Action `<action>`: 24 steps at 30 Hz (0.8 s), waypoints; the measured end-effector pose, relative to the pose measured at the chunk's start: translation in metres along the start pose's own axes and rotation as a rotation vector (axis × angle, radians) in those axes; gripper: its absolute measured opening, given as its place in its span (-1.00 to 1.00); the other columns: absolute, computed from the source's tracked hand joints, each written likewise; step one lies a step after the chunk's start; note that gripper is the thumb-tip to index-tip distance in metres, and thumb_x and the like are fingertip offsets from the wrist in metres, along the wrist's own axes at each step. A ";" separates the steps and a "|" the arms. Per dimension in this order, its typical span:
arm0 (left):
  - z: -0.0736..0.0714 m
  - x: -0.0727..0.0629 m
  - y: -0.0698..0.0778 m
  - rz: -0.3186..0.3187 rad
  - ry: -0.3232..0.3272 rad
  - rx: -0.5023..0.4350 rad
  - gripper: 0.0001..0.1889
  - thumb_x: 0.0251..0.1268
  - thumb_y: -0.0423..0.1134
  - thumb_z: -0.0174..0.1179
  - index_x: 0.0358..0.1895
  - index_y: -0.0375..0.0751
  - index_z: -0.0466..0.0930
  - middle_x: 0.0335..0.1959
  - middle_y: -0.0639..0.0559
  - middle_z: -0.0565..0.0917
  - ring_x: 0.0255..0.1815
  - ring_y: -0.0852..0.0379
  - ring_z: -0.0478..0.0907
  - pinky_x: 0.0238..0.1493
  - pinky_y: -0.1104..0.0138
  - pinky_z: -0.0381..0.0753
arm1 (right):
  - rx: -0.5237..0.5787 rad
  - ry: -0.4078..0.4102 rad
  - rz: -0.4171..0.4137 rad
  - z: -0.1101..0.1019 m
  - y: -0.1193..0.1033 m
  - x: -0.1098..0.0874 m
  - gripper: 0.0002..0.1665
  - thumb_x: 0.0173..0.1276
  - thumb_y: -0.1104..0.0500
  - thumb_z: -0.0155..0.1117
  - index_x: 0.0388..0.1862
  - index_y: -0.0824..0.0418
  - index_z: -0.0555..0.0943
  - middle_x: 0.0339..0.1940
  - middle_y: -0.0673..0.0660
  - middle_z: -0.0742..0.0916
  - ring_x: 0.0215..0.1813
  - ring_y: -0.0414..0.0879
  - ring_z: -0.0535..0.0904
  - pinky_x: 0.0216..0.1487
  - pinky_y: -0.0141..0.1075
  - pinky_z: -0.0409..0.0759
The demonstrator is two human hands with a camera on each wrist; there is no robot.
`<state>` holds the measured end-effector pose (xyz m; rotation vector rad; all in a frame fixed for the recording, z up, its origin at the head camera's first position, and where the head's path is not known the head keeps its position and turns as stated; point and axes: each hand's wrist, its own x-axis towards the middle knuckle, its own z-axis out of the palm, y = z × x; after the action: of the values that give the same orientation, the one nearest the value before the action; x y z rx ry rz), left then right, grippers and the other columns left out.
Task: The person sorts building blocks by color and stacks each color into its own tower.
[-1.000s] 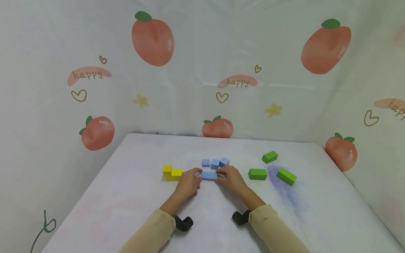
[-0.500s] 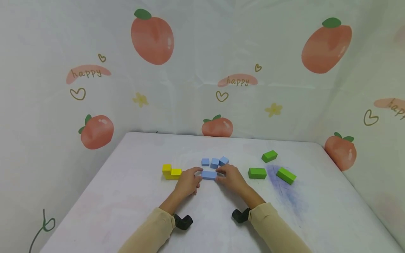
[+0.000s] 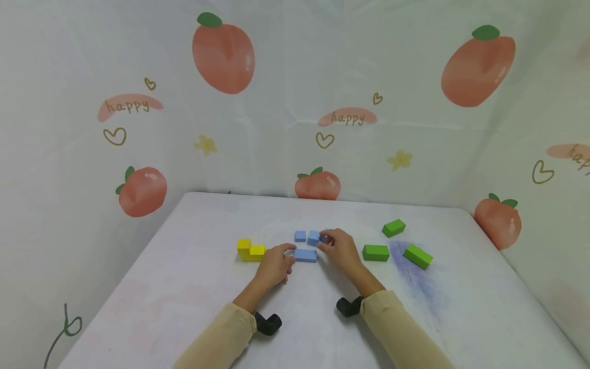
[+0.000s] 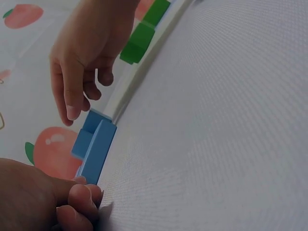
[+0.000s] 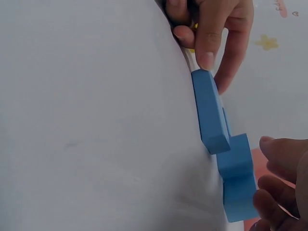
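Note:
In the head view a long blue block (image 3: pixel 305 255) lies mid-table. My left hand (image 3: pixel 275 265) is at its left end, the thumb touching that end and the index finger extended just behind it. Behind the long block lie small blue blocks: a left one (image 3: pixel 300 236), a middle one (image 3: pixel 313 238) and a right one (image 3: pixel 328 230), mostly hidden by my right hand (image 3: pixel 341 250). The right thumb and index finger are apart, close to the middle and right small blocks. In the left wrist view, the right hand (image 4: pixel 84 67) hangs beside the blue blocks with nothing in its fingers.
Yellow blocks (image 3: pixel 251 251) stand in a stepped stack left of my left hand. On the right lie three green blocks: a near one (image 3: pixel 375 253), an angled one (image 3: pixel 418 256) and a far one (image 3: pixel 394 228). A purple smudge (image 3: pixel 421 287) marks the white table.
My right hand has left the right end of the long blue block and moved back to the small blue blocks. The left hand has stayed at the left end.

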<state>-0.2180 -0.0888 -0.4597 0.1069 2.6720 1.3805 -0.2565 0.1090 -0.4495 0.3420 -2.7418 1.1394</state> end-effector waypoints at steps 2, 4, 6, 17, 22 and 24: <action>0.000 0.000 0.000 0.013 0.003 0.002 -0.62 0.41 -0.33 0.13 0.26 -0.20 0.48 -0.69 0.02 0.52 -0.83 0.20 0.35 -0.71 0.40 0.48 | 0.004 0.005 0.008 0.000 0.001 0.003 -0.63 0.20 0.21 0.46 0.00 0.25 0.68 -0.43 0.03 0.58 -0.34 -0.08 0.45 -0.34 -0.26 0.44; 0.000 0.000 -0.001 0.023 0.003 0.003 -0.62 0.41 -0.34 0.12 0.26 -0.21 0.48 -0.69 0.03 0.52 -0.83 0.20 0.35 -0.71 0.40 0.47 | 0.000 0.003 0.023 0.001 0.002 0.005 -0.62 0.20 0.20 0.47 0.02 0.23 0.68 -0.45 0.01 0.59 -0.36 -0.10 0.45 -0.36 -0.27 0.43; 0.000 0.000 -0.001 0.027 0.004 0.004 -0.62 0.42 -0.33 0.12 0.27 -0.21 0.48 -0.69 0.03 0.52 -0.82 0.21 0.35 -0.71 0.40 0.47 | 0.006 0.001 0.036 0.002 0.004 0.008 -0.59 0.20 0.18 0.47 0.04 0.22 0.67 -0.47 0.01 0.59 -0.40 -0.11 0.45 -0.39 -0.28 0.44; -0.001 -0.002 0.001 0.022 0.003 -0.011 -0.62 0.41 -0.33 0.13 0.27 -0.21 0.48 -0.69 0.02 0.52 -0.83 0.20 0.35 -0.69 0.39 0.49 | 0.026 -0.049 0.137 0.008 0.004 0.015 -0.49 0.20 0.16 0.46 0.15 0.20 0.62 -0.52 0.04 0.56 -0.47 -0.10 0.42 -0.48 -0.31 0.42; -0.001 -0.002 0.001 0.013 0.000 -0.015 -0.62 0.41 -0.33 0.13 0.27 -0.20 0.48 -0.68 0.01 0.53 -0.82 0.19 0.35 -0.68 0.39 0.50 | 0.003 -0.070 0.148 0.008 0.001 0.016 -0.48 0.22 0.15 0.45 0.17 0.21 0.61 -0.50 0.04 0.57 -0.43 -0.10 0.44 -0.44 -0.31 0.42; -0.001 -0.002 0.001 0.010 0.000 -0.017 -0.62 0.42 -0.33 0.13 0.27 -0.20 0.48 -0.68 0.01 0.53 -0.82 0.19 0.36 -0.68 0.39 0.50 | -0.005 -0.068 0.142 0.008 0.000 0.016 -0.49 0.21 0.16 0.45 0.16 0.23 0.62 -0.51 0.04 0.57 -0.43 -0.10 0.44 -0.43 -0.31 0.42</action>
<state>-0.2162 -0.0891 -0.4586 0.1192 2.6626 1.4055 -0.2721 0.1008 -0.4511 0.1915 -2.8680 1.1739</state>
